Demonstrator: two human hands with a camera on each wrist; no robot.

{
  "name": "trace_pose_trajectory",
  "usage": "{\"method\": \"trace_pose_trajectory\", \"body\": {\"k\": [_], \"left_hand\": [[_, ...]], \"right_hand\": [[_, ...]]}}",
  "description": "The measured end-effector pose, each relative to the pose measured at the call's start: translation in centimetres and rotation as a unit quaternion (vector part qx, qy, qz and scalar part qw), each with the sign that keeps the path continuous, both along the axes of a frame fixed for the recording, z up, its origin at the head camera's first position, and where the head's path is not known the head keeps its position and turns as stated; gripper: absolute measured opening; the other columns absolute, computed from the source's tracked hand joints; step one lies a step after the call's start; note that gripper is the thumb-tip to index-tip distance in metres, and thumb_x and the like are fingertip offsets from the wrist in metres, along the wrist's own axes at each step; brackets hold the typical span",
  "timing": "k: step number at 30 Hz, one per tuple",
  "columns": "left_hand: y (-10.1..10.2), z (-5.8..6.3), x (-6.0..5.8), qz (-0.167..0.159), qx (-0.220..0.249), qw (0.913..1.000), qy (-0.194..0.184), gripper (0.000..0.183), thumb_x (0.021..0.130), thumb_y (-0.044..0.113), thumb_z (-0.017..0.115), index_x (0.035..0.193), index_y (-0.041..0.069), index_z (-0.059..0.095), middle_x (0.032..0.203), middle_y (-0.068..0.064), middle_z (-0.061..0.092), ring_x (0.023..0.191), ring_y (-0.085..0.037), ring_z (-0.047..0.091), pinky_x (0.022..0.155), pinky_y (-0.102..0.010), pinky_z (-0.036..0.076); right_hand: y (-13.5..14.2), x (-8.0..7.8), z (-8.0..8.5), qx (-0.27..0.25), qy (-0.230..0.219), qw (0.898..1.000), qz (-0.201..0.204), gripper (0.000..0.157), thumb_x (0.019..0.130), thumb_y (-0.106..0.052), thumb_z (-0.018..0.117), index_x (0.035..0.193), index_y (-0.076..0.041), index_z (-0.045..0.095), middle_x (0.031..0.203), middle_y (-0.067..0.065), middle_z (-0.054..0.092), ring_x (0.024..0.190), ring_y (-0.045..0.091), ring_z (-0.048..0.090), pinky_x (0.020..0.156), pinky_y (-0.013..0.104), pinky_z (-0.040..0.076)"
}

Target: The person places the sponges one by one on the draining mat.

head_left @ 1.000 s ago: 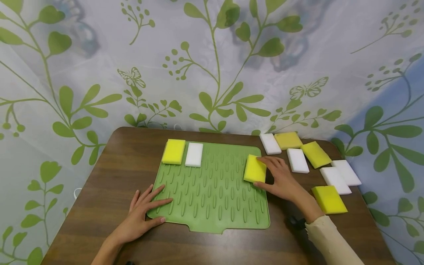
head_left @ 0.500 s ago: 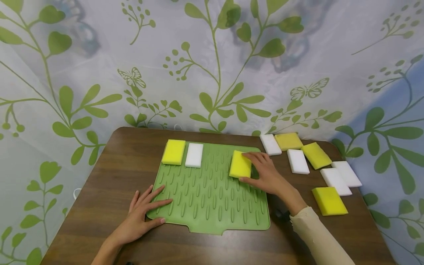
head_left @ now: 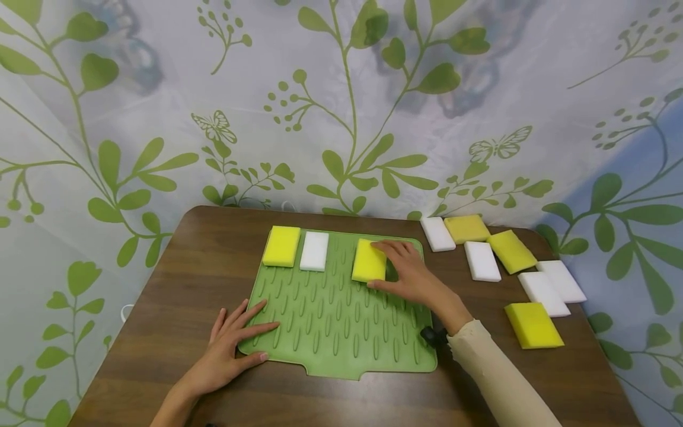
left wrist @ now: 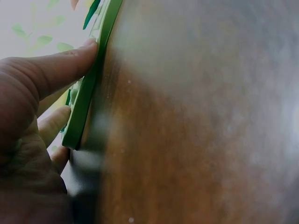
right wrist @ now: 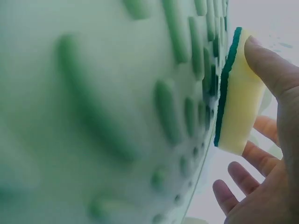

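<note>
My right hand [head_left: 413, 277] pinches a yellow sponge [head_left: 368, 261] between thumb and fingers, over the upper right part of a ribbed green mat [head_left: 341, 362]. In the right wrist view, a dark green scouring layer [right wrist: 226, 88] shows on the sponge's mat-facing side. Fingers spread, my left hand [head_left: 226, 350] rests on the mat's lower left corner; the left wrist view has its thumb [left wrist: 70, 67] at the mat's edge. Along the mat's far edge, another yellow sponge [head_left: 281, 246] lies at the left corner, with a white sponge block [head_left: 315, 251] beside it.
Right of the mat, several yellow sponges and white blocks lie on the brown wooden table [head_left: 171, 296]. Nearest is a thick yellow sponge [head_left: 533, 325]; a white block [head_left: 482, 261] lies farther back. A leaf-patterned curtain [head_left: 347, 118] hangs behind the table.
My right hand has carried the yellow sponge left across the mat, from its right edge toward the white block. My left hand has stayed at the mat's corner.
</note>
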State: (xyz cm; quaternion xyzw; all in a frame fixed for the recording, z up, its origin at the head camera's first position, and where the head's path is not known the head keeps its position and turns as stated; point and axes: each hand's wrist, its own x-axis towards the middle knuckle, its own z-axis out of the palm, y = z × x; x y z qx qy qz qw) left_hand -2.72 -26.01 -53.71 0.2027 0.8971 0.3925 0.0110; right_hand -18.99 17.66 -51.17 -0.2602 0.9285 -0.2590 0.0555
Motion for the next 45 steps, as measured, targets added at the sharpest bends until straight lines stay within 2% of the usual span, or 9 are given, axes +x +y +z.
{"method": "trace_pose_trajectory", "body": {"k": [7,13,19,25,27,33,37,40,45], "left_hand": [[0.0,-0.1,0.0,0.004,0.001,1.0,-0.003,0.055,0.093,0.029,0.085,0.146,0.031,0.069,0.173,-0.014,0.041,0.171,-0.026,0.008,0.127,-0.073,-0.008],[0.1,-0.2,0.0,0.005,-0.004,1.0,-0.002,0.055,0.093,0.03,0.086,0.145,0.032,0.069,0.173,-0.014,0.041,0.168,-0.042,0.014,0.129,-0.069,-0.01],[0.0,-0.3,0.0,0.007,-0.002,1.0,-0.002,0.055,0.092,0.029,0.086,0.145,0.031,0.069,0.173,-0.014,0.041,0.167,-0.046,0.015,0.128,-0.07,-0.01],[0.0,-0.3,-0.1,0.006,-0.002,0.9997,-0.023,0.057,0.091,0.03,0.087,0.145,0.033,0.069,0.174,-0.012,0.04,0.165,-0.052,0.014,0.127,-0.073,-0.01],[0.0,-0.3,-0.1,0.005,-0.003,0.9997,-0.024,0.057,0.091,0.03,0.087,0.145,0.033,0.069,0.174,-0.012,0.039,0.166,-0.05,0.014,0.127,-0.073,-0.01],[0.0,-0.2,0.1,0.007,-0.001,0.9999,-0.008,0.055,0.093,0.029,0.085,0.146,0.031,0.069,0.173,-0.014,0.041,0.17,-0.035,0.011,0.126,-0.073,-0.009],[0.1,-0.2,0.2,0.006,0.0,0.9999,-0.011,0.056,0.093,0.03,0.085,0.146,0.032,0.069,0.174,-0.013,0.04,0.169,-0.041,0.012,0.128,-0.069,-0.011],[0.1,-0.3,0.1,0.003,0.004,0.9999,-0.011,0.056,0.093,0.029,0.085,0.146,0.032,0.069,0.174,-0.014,0.04,0.168,-0.045,0.013,0.128,-0.071,-0.012],[-0.1,-0.4,-0.1,0.003,0.008,0.9998,-0.016,0.056,0.093,0.028,0.085,0.146,0.032,0.068,0.174,-0.014,0.039,0.169,-0.042,0.011,0.126,-0.074,-0.011]], "right_hand": [[-1.9,-0.9,0.8,0.008,0.002,1.0,0.021,0.093,0.092,-0.059,0.08,0.168,-0.025,0.038,0.17,0.009,0.04,0.156,0.038,0.033,0.125,0.067,0.031],[-2.7,-1.5,0.7,0.003,0.0,0.999,0.032,0.092,0.093,-0.056,0.081,0.167,-0.023,0.039,0.171,0.01,0.038,0.156,0.037,0.032,0.125,0.066,0.03],[-3.4,-2.0,0.4,0.006,-0.003,0.999,0.033,0.091,0.094,-0.057,0.08,0.168,-0.024,0.038,0.173,0.008,0.037,0.156,0.038,0.032,0.127,0.065,0.03],[-4.2,-2.4,0.3,0.009,-0.017,0.999,0.036,0.091,0.095,-0.057,0.079,0.168,-0.023,0.037,0.174,0.007,0.036,0.158,0.037,0.03,0.129,0.065,0.027],[-4.4,-2.6,0.3,0.008,-0.016,0.999,0.038,0.091,0.095,-0.057,0.079,0.168,-0.023,0.037,0.174,0.007,0.036,0.159,0.037,0.029,0.129,0.065,0.027],[-5.0,-2.7,0.3,0.016,-0.01,0.999,0.043,0.09,0.095,-0.057,0.078,0.168,-0.023,0.038,0.173,0.008,0.037,0.159,0.037,0.03,0.129,0.064,0.028],[-5.3,-2.8,0.1,0.029,-0.008,0.999,0.043,0.09,0.095,-0.057,0.078,0.168,-0.022,0.038,0.173,0.009,0.037,0.158,0.038,0.031,0.129,0.064,0.028],[-5.5,-2.9,0.0,0.034,-0.011,0.999,0.041,0.091,0.095,-0.056,0.079,0.168,-0.022,0.037,0.173,0.01,0.036,0.158,0.039,0.031,0.128,0.065,0.028],[-5.8,-3.0,0.0,0.035,-0.012,0.999,0.037,0.091,0.095,-0.054,0.08,0.168,-0.021,0.037,0.173,0.011,0.036,0.157,0.04,0.031,0.127,0.066,0.03]]}}
